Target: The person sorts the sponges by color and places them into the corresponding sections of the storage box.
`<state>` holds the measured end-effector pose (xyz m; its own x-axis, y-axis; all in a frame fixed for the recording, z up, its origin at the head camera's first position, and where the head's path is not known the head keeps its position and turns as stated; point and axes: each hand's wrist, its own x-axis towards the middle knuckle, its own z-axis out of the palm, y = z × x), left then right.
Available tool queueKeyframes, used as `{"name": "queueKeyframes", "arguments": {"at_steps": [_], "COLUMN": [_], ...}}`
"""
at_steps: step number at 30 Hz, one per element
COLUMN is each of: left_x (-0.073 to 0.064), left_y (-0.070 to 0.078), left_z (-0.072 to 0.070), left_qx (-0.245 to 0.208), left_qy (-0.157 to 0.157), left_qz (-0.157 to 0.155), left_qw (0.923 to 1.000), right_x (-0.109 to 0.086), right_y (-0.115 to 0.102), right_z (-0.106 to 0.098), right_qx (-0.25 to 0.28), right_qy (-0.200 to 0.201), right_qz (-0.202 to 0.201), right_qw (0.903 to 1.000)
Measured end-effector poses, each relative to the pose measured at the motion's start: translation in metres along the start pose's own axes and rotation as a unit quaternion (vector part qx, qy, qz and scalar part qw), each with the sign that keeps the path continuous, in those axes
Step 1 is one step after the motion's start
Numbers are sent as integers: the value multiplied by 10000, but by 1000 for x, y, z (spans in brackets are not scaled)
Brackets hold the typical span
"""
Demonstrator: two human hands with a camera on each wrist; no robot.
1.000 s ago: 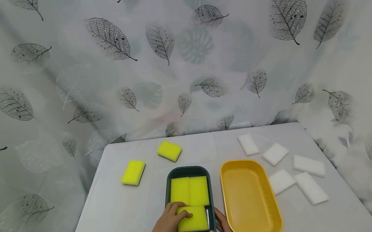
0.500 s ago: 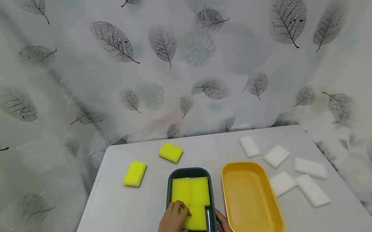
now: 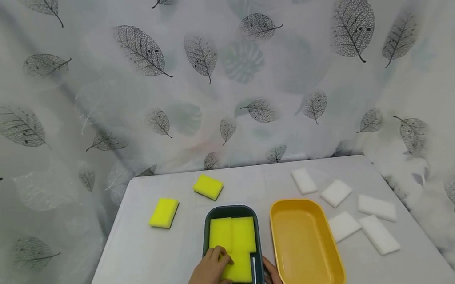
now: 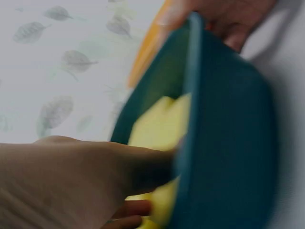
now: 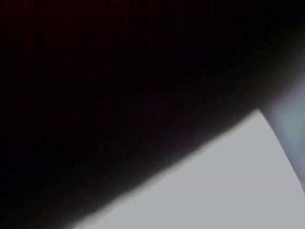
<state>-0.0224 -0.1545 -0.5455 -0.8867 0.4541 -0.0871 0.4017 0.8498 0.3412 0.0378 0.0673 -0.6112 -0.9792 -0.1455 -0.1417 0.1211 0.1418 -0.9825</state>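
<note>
Inside a dark green tray (image 3: 233,209) lie three yellow sponges: two side by side at the far end and a nearer sponge (image 3: 241,268) against them. My left hand (image 3: 207,275) grips that nearer sponge at its left side, fingers bent over the top and thumb by its near corner. At the tray's near right corner my right hand (image 3: 276,283) holds the wall, thumb at the rim and fingers outside. In the blurred left wrist view, my left hand (image 4: 95,176) reaches over the tray's wall (image 4: 228,143) onto yellow sponge. The right wrist view is mostly dark.
A yellow tray (image 3: 275,245) stands just right of the green one. Several white sponge blocks (image 3: 336,192) lie beyond it to the right. Two more yellow sponges (image 3: 164,212) rest at the back left of the white table (image 3: 141,264). A leaf-print curtain (image 3: 215,94) hangs behind.
The nearer sponge has shifted slightly left and up against the other two, my left hand moving with it. My right hand stays at the tray's corner.
</note>
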Motion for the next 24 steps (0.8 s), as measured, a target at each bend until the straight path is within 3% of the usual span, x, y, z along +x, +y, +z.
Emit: {"name": "queueKeyframes", "arguments": {"at_steps": [2, 4, 7, 11, 15, 19, 22, 24], "left_x": [0, 1, 2, 5, 11, 13, 12, 13], "left_y": [-1, -5, -16, -29, -41, -54, -67, -76], "left_z": [-6, -8, -7, -7, -14, -19, -19, -18], "left_qx": [-186, -495, -1173, -1872, -1730, -1430, -1223, -1071], "left_qy": [-128, -45, 502, 1378, 1823, 1857, 1923, 2121], "left_qz": [-97, -84, 48, 95, -11, -132, -392, -631], "left_qw": [9997, 9987, 9918, 9726, 9679, 9721, 9729, 9693], "right_x": [-1, -2, -5, -6, -3, 0, 0, 0], "right_y": [1, 0, -1, -1, -5, -8, -9, -8], "right_z": [0, 1, 1, 1, 1, 1, 3, 5], "right_qx": [31, 101, 119, 61, -114, -198, -151, -125], "right_qy": [-46, -78, -68, 117, 380, 521, 548, 542], "right_qz": [-13, 79, 99, 56, 160, 352, 411, 422], "right_qw": [10000, 9999, 9999, 9999, 9991, 9978, 9975, 9976]}}
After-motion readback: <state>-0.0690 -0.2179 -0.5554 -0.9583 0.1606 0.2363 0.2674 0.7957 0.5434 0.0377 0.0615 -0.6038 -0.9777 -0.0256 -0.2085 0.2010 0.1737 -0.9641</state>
